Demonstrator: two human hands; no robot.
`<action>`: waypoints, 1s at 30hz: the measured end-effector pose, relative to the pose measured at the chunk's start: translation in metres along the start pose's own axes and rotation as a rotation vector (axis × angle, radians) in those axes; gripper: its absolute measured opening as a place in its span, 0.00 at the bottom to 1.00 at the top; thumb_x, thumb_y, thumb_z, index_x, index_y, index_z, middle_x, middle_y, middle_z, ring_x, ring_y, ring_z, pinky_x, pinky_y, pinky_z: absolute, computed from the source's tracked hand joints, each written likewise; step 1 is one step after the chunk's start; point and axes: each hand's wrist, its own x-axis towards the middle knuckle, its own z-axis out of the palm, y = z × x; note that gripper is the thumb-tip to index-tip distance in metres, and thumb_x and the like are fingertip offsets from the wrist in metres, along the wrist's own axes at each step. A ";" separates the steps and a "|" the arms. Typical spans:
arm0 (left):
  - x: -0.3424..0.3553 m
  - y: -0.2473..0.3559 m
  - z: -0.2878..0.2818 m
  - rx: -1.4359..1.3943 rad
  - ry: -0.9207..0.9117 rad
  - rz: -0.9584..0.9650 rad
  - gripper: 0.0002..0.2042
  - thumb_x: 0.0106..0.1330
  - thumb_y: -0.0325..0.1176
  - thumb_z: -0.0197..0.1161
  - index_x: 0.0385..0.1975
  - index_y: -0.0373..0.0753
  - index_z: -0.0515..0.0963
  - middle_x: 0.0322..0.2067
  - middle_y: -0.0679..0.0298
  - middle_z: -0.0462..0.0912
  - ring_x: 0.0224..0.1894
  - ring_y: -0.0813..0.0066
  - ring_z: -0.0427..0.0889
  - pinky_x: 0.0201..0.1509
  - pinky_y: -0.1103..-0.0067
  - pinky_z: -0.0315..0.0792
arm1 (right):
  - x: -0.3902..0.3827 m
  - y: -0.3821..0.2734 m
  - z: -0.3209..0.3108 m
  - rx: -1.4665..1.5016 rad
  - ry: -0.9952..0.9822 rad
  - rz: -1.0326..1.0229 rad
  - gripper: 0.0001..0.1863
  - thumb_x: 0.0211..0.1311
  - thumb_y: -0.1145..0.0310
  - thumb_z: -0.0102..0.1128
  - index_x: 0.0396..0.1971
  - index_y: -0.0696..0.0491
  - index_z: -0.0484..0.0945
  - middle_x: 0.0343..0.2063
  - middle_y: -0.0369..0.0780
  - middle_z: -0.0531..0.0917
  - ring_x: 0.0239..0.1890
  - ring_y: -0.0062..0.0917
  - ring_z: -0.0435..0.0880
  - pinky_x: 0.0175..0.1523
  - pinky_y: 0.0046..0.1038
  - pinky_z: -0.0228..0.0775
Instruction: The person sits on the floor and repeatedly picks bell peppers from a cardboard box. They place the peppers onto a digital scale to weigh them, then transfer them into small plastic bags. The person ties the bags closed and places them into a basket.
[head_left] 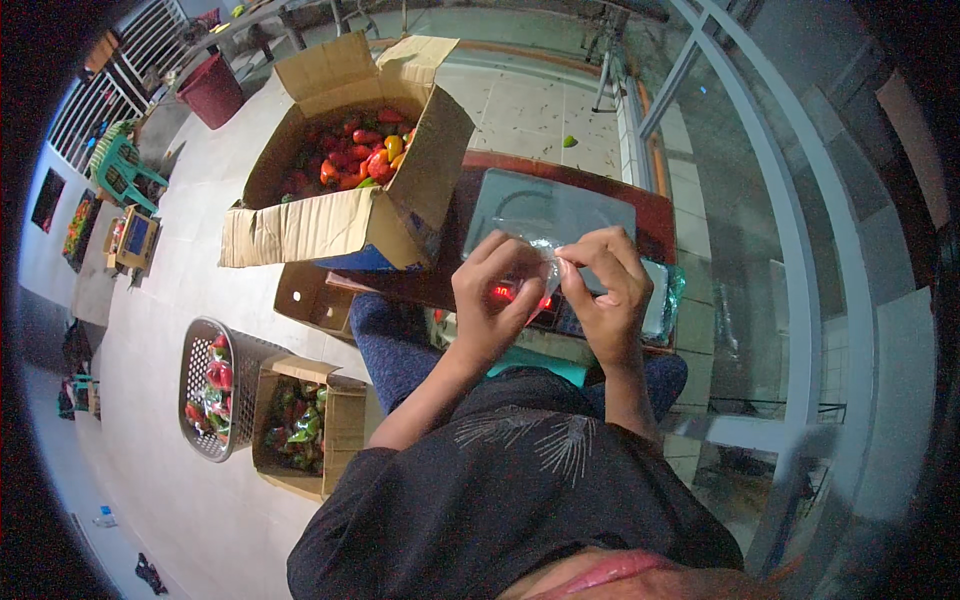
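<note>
Far left of both grips, and lower than them: a grey mesh basket (250,365) holding red and green peppers, some of which appear wrapped in clear film. Just beside it, on the side nearer the grips: a small cardboard box (345,425) holding mostly green and dark red peppers.

Up and to the left of the left grip: a large cardboard box (300,232), flaps raised, holding loose red peppers (355,150) with a few orange and yellow ones. Of the two, the left grip is nearer to this box; a gap separates them.

Left grip (498,300): fingers curled, apparently pinching the left side of the clear plastic (543,247). The contact is partly hidden by the fingers.

Clear plastic: located between the two grips, directly right of the left fingertips and directly left of the right ones. It is thin and crumpled; its long axis cannot be determined.

Right grip (610,290): thumb and forefinger clenched on the right edge of the plastic.

Beyond both grips and beneath their fingertips: a scale (500,205) with a lit red display, set on a red-brown desk (655,225).
</note>
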 end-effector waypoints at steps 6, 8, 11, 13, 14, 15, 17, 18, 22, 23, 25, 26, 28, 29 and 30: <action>0.001 -0.001 -0.001 0.003 0.018 -0.046 0.06 0.46 0.22 0.58 0.25 0.31 0.73 0.24 0.58 0.73 0.25 0.68 0.76 0.31 0.79 0.70 | -0.002 0.003 0.001 -0.049 0.018 0.012 0.09 0.43 0.80 0.61 0.27 0.54 0.77 0.27 0.39 0.76 0.32 0.32 0.77 0.37 0.30 0.68; 0.001 -0.001 -0.002 0.007 0.011 -0.051 0.06 0.46 0.22 0.58 0.25 0.31 0.73 0.24 0.57 0.73 0.26 0.68 0.76 0.32 0.79 0.70 | -0.002 0.002 0.002 -0.041 0.031 0.050 0.08 0.43 0.81 0.61 0.26 0.54 0.76 0.27 0.39 0.75 0.32 0.32 0.77 0.38 0.30 0.68; 0.003 -0.003 -0.003 -0.026 0.015 -0.005 0.05 0.48 0.22 0.56 0.26 0.30 0.73 0.27 0.58 0.73 0.29 0.71 0.76 0.34 0.80 0.69 | 0.002 -0.001 0.003 0.009 0.031 0.056 0.07 0.45 0.81 0.59 0.26 0.54 0.75 0.28 0.39 0.76 0.33 0.33 0.77 0.41 0.30 0.68; 0.000 -0.007 -0.003 -0.174 -0.011 -0.069 0.05 0.51 0.23 0.56 0.27 0.30 0.72 0.28 0.60 0.73 0.31 0.74 0.74 0.36 0.81 0.68 | 0.003 0.001 0.006 0.057 0.005 0.065 0.06 0.46 0.80 0.57 0.27 0.55 0.74 0.29 0.39 0.78 0.35 0.33 0.78 0.43 0.31 0.68; -0.001 -0.009 -0.002 -0.307 -0.039 -0.154 0.05 0.53 0.24 0.55 0.27 0.30 0.71 0.29 0.62 0.73 0.32 0.76 0.73 0.37 0.81 0.68 | 0.002 0.004 0.007 0.081 -0.019 0.079 0.06 0.47 0.80 0.56 0.27 0.55 0.74 0.30 0.40 0.79 0.36 0.34 0.78 0.45 0.31 0.68; -0.003 -0.013 -0.001 -0.440 -0.062 -0.239 0.05 0.54 0.24 0.55 0.28 0.30 0.70 0.30 0.63 0.73 0.33 0.78 0.72 0.38 0.82 0.67 | -0.001 0.008 0.009 0.106 -0.047 0.091 0.06 0.47 0.79 0.55 0.27 0.55 0.73 0.31 0.40 0.80 0.37 0.34 0.79 0.46 0.31 0.68; -0.005 -0.020 -0.001 -0.618 -0.174 -0.331 0.04 0.60 0.27 0.54 0.31 0.33 0.68 0.30 0.67 0.70 0.34 0.83 0.69 0.37 0.84 0.65 | -0.007 0.011 0.013 0.086 -0.058 0.145 0.05 0.49 0.78 0.54 0.28 0.55 0.72 0.33 0.40 0.81 0.39 0.33 0.79 0.48 0.32 0.67; -0.008 -0.026 -0.004 -0.652 -0.222 -0.392 0.05 0.61 0.28 0.55 0.32 0.34 0.69 0.31 0.67 0.72 0.32 0.84 0.70 0.36 0.84 0.66 | -0.008 0.011 0.015 0.078 -0.051 0.155 0.05 0.49 0.79 0.54 0.27 0.55 0.72 0.33 0.40 0.81 0.39 0.33 0.79 0.48 0.32 0.67; -0.011 -0.025 -0.008 -0.658 -0.300 -0.444 0.07 0.62 0.29 0.58 0.35 0.34 0.70 0.34 0.66 0.74 0.33 0.84 0.72 0.36 0.84 0.69 | -0.005 0.008 0.015 0.002 -0.048 0.101 0.05 0.47 0.79 0.55 0.27 0.56 0.72 0.32 0.42 0.80 0.38 0.36 0.79 0.46 0.33 0.68; -0.009 -0.021 -0.006 -0.595 -0.269 -0.377 0.07 0.62 0.29 0.59 0.35 0.34 0.70 0.33 0.67 0.73 0.33 0.85 0.71 0.36 0.85 0.68 | -0.004 0.008 0.013 -0.030 -0.052 0.077 0.06 0.47 0.79 0.56 0.27 0.56 0.72 0.32 0.43 0.79 0.38 0.36 0.78 0.46 0.33 0.69; -0.005 -0.013 -0.003 -0.470 -0.207 -0.245 0.08 0.63 0.30 0.60 0.36 0.35 0.70 0.31 0.70 0.72 0.33 0.86 0.70 0.35 0.85 0.66 | -0.007 0.014 0.014 -0.006 -0.049 0.055 0.05 0.50 0.79 0.55 0.28 0.56 0.71 0.32 0.43 0.78 0.38 0.35 0.78 0.46 0.32 0.69; -0.007 -0.015 -0.003 -0.461 -0.251 -0.260 0.08 0.62 0.28 0.61 0.36 0.34 0.71 0.31 0.68 0.74 0.34 0.85 0.70 0.37 0.84 0.67 | -0.009 0.015 0.015 0.032 -0.055 0.063 0.04 0.51 0.78 0.54 0.28 0.56 0.71 0.32 0.43 0.78 0.39 0.34 0.78 0.46 0.31 0.68; -0.006 -0.017 -0.005 -0.366 -0.286 -0.242 0.07 0.62 0.27 0.61 0.35 0.32 0.71 0.30 0.66 0.74 0.34 0.83 0.70 0.37 0.83 0.67 | -0.010 0.013 0.014 0.158 -0.046 0.114 0.02 0.55 0.77 0.52 0.29 0.57 0.71 0.32 0.42 0.77 0.38 0.31 0.78 0.46 0.29 0.68; -0.005 -0.016 -0.007 -0.319 -0.306 -0.234 0.07 0.62 0.27 0.60 0.34 0.32 0.71 0.29 0.65 0.75 0.34 0.83 0.70 0.37 0.83 0.68 | -0.011 0.010 0.013 0.242 -0.029 0.160 0.01 0.57 0.76 0.51 0.29 0.57 0.70 0.31 0.41 0.77 0.38 0.28 0.77 0.46 0.28 0.67; -0.003 -0.010 -0.007 -0.368 -0.289 -0.248 0.06 0.61 0.24 0.60 0.33 0.30 0.72 0.28 0.62 0.75 0.33 0.82 0.70 0.37 0.82 0.67 | -0.012 0.008 0.012 0.327 -0.013 0.206 0.01 0.58 0.76 0.50 0.29 0.57 0.70 0.30 0.40 0.77 0.37 0.26 0.77 0.46 0.27 0.67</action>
